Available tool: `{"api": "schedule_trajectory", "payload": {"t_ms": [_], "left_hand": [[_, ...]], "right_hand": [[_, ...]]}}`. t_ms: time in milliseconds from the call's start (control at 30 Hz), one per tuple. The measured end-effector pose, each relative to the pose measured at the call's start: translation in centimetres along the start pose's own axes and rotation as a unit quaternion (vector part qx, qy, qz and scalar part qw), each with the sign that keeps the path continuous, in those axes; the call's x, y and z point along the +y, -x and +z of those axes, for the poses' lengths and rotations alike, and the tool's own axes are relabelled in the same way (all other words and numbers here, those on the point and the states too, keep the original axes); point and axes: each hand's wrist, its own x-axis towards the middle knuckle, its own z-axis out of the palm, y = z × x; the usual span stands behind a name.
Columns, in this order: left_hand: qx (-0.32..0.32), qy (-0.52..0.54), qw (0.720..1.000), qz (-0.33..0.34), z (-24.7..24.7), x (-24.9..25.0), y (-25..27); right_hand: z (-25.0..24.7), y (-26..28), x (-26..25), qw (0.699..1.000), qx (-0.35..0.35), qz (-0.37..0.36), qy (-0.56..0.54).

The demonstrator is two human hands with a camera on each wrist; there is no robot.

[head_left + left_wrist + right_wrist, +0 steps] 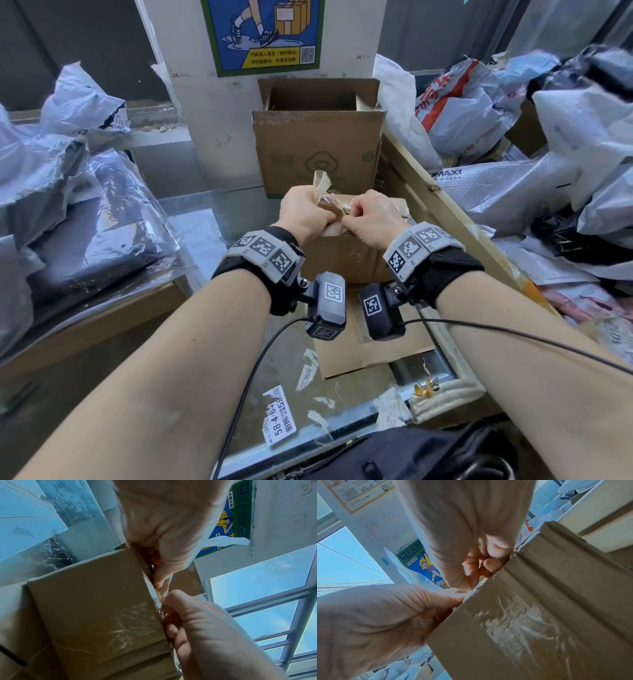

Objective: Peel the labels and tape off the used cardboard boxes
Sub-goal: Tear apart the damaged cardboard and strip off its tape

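Note:
A small brown cardboard box stands on the glass surface in front of me, and both hands work at its top edge. My left hand grips a crumpled strip of clear tape that sticks up above its fingers. My right hand pinches the tape at the same edge, thumb against curled fingers. In the left wrist view the left hand and right hand meet at the box edge. The right wrist view shows wrinkled clear tape still stuck down the box side.
A larger open cardboard box stands just behind. Flattened cardboard and peeled labels lie on the glass near me. Plastic mailer bags are heaped at the left and right, behind a wooden rail.

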Motion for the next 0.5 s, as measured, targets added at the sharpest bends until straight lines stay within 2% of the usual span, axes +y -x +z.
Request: {"api": "schedule_trajectory", "payload": {"t_ms": [133,367,500], "left_hand": [[0.021,-0.015,1.0,-0.007,0.3,0.1,0.0],[-0.053,0.033,0.997,-0.046,-0.8,0.7,0.1],[-0.013,0.018,0.999,-0.047,-0.8,0.6,0.1]], "right_hand": [[0.1,0.1,0.1,1.0,0.011,0.004,-0.009],[-0.4,0.1,0.6,0.999,-0.028,-0.015,0.0],[-0.4,0.2,0.8,0.999,-0.018,-0.02,-0.02]]}}
